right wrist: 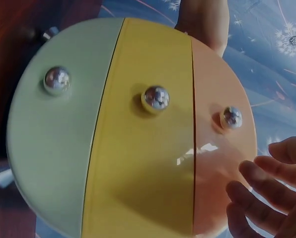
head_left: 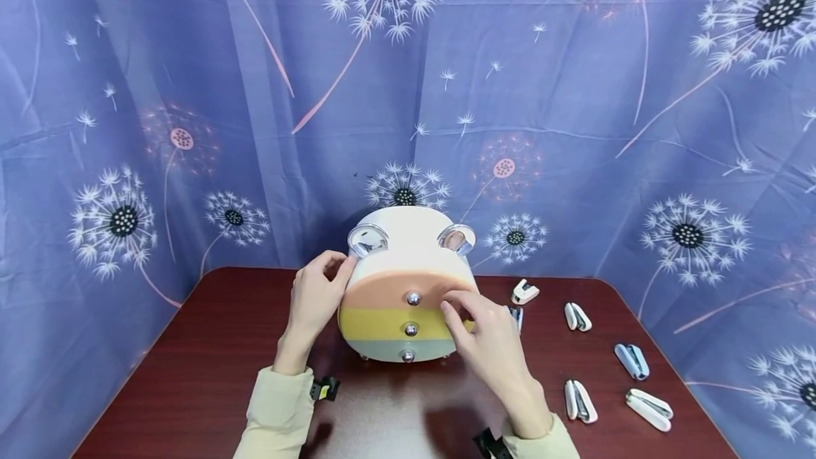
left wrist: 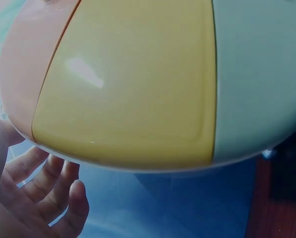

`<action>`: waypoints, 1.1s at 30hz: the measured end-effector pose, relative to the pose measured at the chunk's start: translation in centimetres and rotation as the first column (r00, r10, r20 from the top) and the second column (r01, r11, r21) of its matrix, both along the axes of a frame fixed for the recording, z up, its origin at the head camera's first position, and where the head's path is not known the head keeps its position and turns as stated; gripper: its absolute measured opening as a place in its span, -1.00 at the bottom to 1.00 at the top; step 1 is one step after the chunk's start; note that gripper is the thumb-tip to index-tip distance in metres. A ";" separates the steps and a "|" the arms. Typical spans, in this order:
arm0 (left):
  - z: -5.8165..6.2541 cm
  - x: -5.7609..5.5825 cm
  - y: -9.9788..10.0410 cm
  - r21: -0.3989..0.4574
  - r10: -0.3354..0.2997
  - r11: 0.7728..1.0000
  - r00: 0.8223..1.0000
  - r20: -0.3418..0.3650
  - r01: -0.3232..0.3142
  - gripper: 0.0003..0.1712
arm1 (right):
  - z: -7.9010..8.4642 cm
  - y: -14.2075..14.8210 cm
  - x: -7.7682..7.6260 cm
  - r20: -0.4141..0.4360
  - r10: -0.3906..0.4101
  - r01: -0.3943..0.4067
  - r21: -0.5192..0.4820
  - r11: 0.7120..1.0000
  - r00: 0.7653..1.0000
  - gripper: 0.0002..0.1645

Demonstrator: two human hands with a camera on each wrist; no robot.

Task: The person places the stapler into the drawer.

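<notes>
A rounded mini drawer cabinet (head_left: 408,282) stands mid-table, with a white top and two shiny silver round pieces. Its orange drawer (right wrist: 218,168), yellow drawer (right wrist: 143,148) and green drawer (right wrist: 53,144) each carry a silver ball knob and look closed. At the cabinet's left side, my left hand (head_left: 315,292) rests its fingertips near the edge of the orange part, fingers loosely bent. My right hand (head_left: 487,331) hovers by the right part of the orange and yellow fronts, its fingers relaxed and holding nothing. Whether its fingertips touch the cabinet, I cannot tell.
On the right of the dark red table (head_left: 210,353) lie several small staplers, among them a white stapler (head_left: 580,402) and a light blue stapler (head_left: 632,361). Another stapler (head_left: 518,317) is partly hidden behind my right hand. A blue dandelion-print curtain (head_left: 255,126) surrounds the table.
</notes>
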State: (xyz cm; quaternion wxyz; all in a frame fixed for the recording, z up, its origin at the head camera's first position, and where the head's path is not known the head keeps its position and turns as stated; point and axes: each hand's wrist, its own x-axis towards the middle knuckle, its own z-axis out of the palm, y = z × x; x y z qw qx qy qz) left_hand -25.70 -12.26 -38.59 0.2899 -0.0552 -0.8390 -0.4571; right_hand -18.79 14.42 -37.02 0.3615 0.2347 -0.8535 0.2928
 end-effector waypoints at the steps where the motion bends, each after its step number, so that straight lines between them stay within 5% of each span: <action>1: 0.0 -0.1 0.0 0.008 -0.009 1.000 1.000 0.004 0.009 -0.70 | -0.1 -0.2 -0.1 -0.004 0.005 -0.005 -0.004 1.000 1.000 -0.90; 10: -0.4 -0.7 0.0 0.083 -0.082 0.993 0.997 -0.006 0.082 -0.72 | -0.7 -2.1 -1.1 -0.007 0.037 -0.037 -0.034 0.999 0.999 -0.92; 17: -1.1 -1.0 0.0 0.191 -0.184 0.964 0.982 -0.026 0.186 -0.73 | -1.5 -3.1 -1.5 0.017 0.071 -0.069 -0.100 0.993 0.997 -0.87; 24: -1.3 -1.3 -0.2 0.203 -0.219 0.955 0.976 -0.007 0.216 -0.73 | -2.1 -4.1 -1.8 0.042 0.174 -0.163 -0.204 0.965 0.984 -0.75; 33: -0.9 -1.3 -0.2 0.200 -0.247 0.950 0.969 0.018 0.238 -0.75 | -2.6 -4.8 -1.9 -0.021 0.125 -0.127 -0.232 0.964 0.992 -0.74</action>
